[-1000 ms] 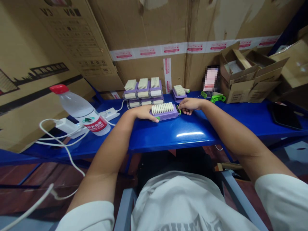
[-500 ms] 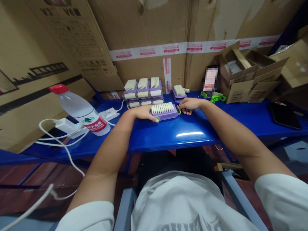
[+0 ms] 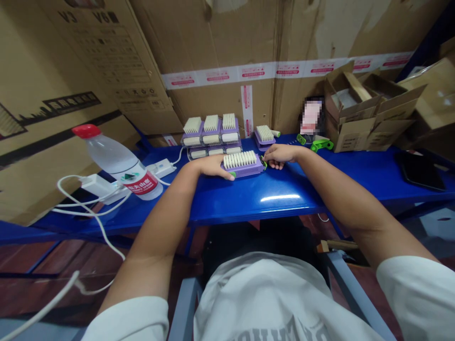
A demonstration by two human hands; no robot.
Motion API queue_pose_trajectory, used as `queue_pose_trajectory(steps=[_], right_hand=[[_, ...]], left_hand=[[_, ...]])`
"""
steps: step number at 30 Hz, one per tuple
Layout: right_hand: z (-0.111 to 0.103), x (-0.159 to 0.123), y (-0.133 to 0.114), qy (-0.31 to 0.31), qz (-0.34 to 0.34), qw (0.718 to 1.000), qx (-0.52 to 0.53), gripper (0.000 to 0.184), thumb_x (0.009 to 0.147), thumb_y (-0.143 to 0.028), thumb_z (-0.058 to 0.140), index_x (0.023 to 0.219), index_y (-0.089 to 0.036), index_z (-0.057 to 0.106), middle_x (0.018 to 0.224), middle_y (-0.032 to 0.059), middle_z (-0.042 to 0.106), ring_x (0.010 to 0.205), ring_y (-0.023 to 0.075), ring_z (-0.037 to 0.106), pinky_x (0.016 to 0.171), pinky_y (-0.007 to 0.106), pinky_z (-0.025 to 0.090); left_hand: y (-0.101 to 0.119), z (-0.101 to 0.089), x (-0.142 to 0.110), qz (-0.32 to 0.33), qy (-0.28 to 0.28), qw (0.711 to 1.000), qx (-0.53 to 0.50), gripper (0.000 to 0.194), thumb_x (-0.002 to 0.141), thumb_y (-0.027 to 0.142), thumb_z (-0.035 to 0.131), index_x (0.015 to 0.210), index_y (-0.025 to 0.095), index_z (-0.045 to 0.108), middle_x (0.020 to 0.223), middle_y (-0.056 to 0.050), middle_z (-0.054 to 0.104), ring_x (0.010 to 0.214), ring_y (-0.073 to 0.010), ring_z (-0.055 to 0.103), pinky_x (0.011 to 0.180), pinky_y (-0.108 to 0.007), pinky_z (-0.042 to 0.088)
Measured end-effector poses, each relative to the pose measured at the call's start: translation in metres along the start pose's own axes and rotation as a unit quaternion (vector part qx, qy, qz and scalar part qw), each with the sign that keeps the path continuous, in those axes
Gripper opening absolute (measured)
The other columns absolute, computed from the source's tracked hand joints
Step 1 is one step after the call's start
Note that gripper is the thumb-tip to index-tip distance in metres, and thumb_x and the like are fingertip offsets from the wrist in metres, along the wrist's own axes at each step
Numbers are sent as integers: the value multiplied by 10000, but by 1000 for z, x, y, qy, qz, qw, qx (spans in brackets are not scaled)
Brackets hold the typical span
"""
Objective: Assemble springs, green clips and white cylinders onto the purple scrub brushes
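Note:
My left hand (image 3: 214,166) is wrapped round the left end of a purple brush-like block (image 3: 243,169) with rows of cream ridges on top. The block lies lengthwise just over the blue bench, with a green bit showing at each end. At its right end, the fingertips of my right hand (image 3: 279,155) are pinched together against a small dark and green part (image 3: 263,163). What those fingers hold, if anything, is too small to make out. Behind the block, several similar purple blocks (image 3: 211,135) are stacked in two layers. Another purple block (image 3: 265,135) stands alone to their right.
Green plastic pieces (image 3: 322,144) lie by a propped phone (image 3: 312,116). Open cardboard boxes (image 3: 359,130) and a black tablet-like slab (image 3: 419,170) are on the right. A red-capped bottle (image 3: 121,163) and white cables (image 3: 101,220) stand left. Cardboard (image 3: 220,42) walls the back of the blue bench (image 3: 245,203).

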State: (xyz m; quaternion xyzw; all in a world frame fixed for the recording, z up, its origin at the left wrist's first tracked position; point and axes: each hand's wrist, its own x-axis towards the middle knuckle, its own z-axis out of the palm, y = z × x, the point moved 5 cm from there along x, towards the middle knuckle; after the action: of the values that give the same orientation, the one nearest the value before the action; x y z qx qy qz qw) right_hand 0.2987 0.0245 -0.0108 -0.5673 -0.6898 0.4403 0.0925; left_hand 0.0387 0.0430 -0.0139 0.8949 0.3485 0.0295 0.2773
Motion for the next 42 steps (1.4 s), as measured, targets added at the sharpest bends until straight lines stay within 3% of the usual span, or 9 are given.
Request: queue_pose_trajectory(steps=[25, 32, 42], right_hand=[[3, -1, -1, -5, 21, 999, 33, 302, 1103, -164, 574, 807, -183, 633, 570, 13, 639, 459, 145, 598, 507, 264, 556], [3, -1, -1, 2, 27, 1000, 9, 352, 1107, -240, 611, 766, -166, 653, 570, 26, 644, 470, 129, 619, 435, 214, 477], [3, 2, 0, -3, 20, 1000, 9, 365, 1091, -260, 639, 738, -170, 657, 563, 38, 657, 441, 144, 618, 440, 242, 506]], left_hand=[[-1, 1, 0, -5, 3, 1000, -4, 1060, 700, 664, 901, 1637, 287, 579, 1641, -73, 664, 1507, -371, 630, 1295, -457, 463], [1, 0, 0, -7, 3, 1000, -2, 1055, 705, 642, 903, 1639, 271, 582, 1639, -76, 666, 1493, -366, 641, 1292, -452, 464], [2, 0, 0, -8, 3, 1000, -14, 1064, 680, 641, 909, 1630, 282, 593, 1647, -73, 659, 1506, -373, 630, 1290, -449, 462]])
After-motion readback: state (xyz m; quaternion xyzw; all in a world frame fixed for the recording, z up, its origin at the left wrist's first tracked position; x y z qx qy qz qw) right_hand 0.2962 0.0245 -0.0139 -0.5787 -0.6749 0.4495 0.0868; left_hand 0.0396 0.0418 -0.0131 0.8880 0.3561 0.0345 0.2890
